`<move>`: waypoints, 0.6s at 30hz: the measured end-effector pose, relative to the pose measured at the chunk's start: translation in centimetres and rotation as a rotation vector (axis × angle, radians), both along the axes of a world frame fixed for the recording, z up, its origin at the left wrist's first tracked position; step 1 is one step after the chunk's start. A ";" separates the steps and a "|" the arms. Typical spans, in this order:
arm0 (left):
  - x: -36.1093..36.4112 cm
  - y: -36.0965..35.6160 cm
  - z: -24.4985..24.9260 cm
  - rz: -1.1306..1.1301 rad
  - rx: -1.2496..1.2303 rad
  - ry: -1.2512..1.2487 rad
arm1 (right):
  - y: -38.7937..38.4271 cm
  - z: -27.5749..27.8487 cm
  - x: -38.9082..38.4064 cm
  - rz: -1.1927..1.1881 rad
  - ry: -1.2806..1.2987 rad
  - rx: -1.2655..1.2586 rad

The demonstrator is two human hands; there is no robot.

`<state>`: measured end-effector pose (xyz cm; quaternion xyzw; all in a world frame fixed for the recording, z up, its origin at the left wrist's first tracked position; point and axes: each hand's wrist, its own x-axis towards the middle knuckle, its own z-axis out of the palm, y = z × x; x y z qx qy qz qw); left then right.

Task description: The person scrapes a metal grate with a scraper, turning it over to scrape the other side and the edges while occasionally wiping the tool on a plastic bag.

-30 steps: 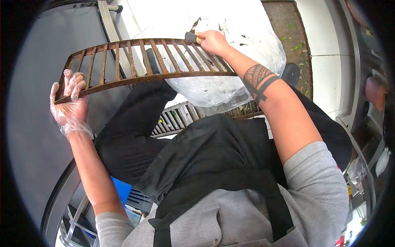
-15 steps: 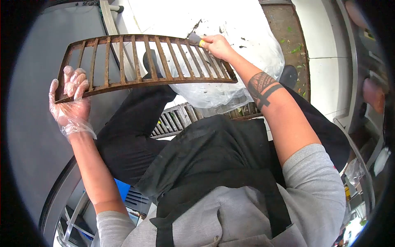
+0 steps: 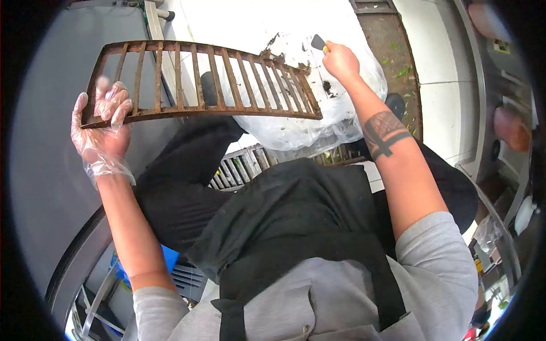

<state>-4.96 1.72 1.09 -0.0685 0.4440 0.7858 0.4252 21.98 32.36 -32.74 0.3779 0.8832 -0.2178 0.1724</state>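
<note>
A rusty metal grate (image 3: 187,112) with many slats is held up at its left end by my left hand (image 3: 105,122), which wears a clear plastic glove and has its fingers wrapped over the frame. My bare right hand (image 3: 342,61) is closed round a scraper (image 3: 319,44) with a dark flat blade and a bit of yellow at the handle. The scraper is off the grate, up and to the right of its far end. Dark crumbs of dirt (image 3: 327,88) lie on the clear plastic sheet (image 3: 341,108) under and beside the grate.
Another slatted grate (image 3: 242,166) lies on the floor between my legs. On the left stands a large grey panel (image 3: 51,142) with a metal leg (image 3: 154,28) beside it. A dirt-filled channel (image 3: 392,62) with leaves runs along the white tiles (image 3: 449,113) at the right.
My right hand has lifted the scraper off the grate and moved it up and right. The grate has tilted slightly, its left end rising. More dark dirt shows near its right end.
</note>
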 end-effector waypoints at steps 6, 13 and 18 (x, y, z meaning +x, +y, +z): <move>-0.1 -0.5 -0.2 -0.012 0.002 0.019 | -3.9 -0.4 -2.5 -0.033 0.402 -0.361; -0.4 -0.6 -0.5 -0.037 0.039 -0.015 | -8.2 2.0 -4.2 0.076 0.237 -0.261; -0.1 -0.5 -0.6 -0.012 0.013 0.014 | -7.8 1.7 -4.0 -0.256 0.256 -0.581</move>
